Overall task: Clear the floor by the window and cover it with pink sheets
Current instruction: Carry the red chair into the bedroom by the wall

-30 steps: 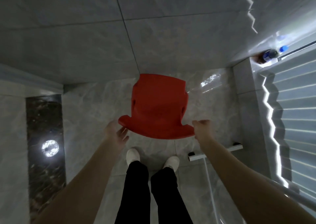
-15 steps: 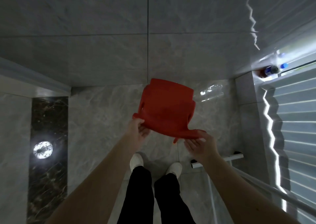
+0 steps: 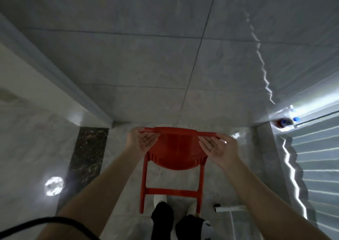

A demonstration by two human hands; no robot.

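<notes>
Chair (image 3: 176, 153) tilted, legs toward feet (lifted).

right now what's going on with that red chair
A person is holding the red chair up off the floor, tipped so its legs point back toward their feet. The left hand and the right hand each grip an end of its top edge. Bottles sit on the ledge by the window blinds.

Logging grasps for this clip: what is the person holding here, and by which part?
The red plastic chair, lifted and tipped. The left hand and right hand each grip an end of its top edge, palms facing the camera.
</notes>
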